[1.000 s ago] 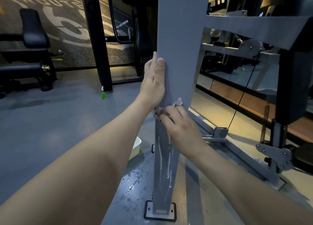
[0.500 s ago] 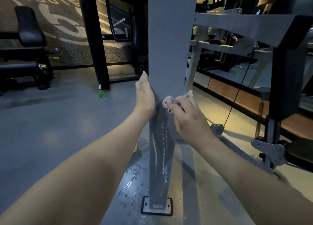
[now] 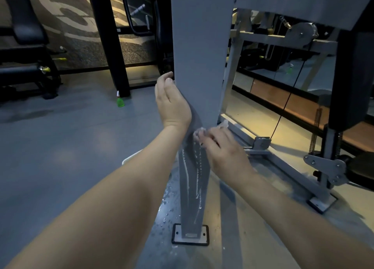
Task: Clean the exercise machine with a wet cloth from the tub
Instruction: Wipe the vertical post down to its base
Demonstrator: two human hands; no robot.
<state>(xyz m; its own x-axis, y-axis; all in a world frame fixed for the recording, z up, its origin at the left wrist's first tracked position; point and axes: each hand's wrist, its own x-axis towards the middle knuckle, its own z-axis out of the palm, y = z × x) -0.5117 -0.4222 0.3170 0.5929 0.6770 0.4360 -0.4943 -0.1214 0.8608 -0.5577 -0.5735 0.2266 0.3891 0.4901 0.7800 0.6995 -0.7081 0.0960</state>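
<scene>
Your right hand (image 3: 224,153) grips the cloth (image 3: 199,131), bunched at its fingertips, against the exercise machine post (image 3: 202,66); your left hand (image 3: 172,102), fingers straight, rests flat on the post just above

Dim, warm side glow, wide-angle warp.

- The grey post (image 3: 202,46) of the exercise machine stands upright on a bolted base plate (image 3: 190,235).
- The left hand (image 3: 172,102) rests against the post's left edge.
- The right hand (image 3: 224,153) presses a bunched white cloth (image 3: 200,133) to the post's front.
- Wet streaks run down the post below the cloth, and drops lie on the floor (image 3: 60,147).
- A pale tub (image 3: 131,157) peeks from behind the left forearm.
- A green bottle (image 3: 120,102) stands well apart.
</scene>
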